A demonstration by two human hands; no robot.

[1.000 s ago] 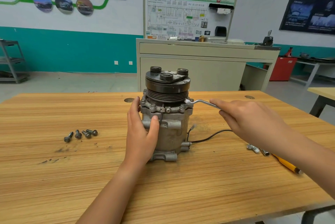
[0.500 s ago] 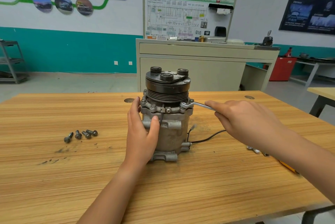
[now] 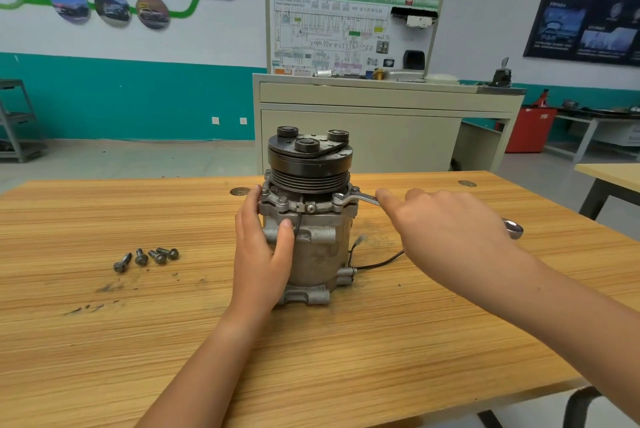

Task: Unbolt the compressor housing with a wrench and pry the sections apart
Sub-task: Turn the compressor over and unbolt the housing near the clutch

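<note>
On the middle of the light wooden table the grey cast-metal compressor stands upright, with its black grooved pulley on top. The left hand grips the housing from its left side: the thumb lies across the front face, just under the flange, and the other fingers go round behind the body. At the right side of the flange, one end of the slim silver wrench sits on a bolt head, and its handle goes out to the right. The right hand lies over this handle and holds it, with the forefinger stretched along the handle toward the compressor; the far end of the wrench shows beyond the hand. Four loose grey flanged bolts lie together on the table, well to the left of the left hand. A thin black cable runs from the base of the compressor to the right, below the right hand.
</note>
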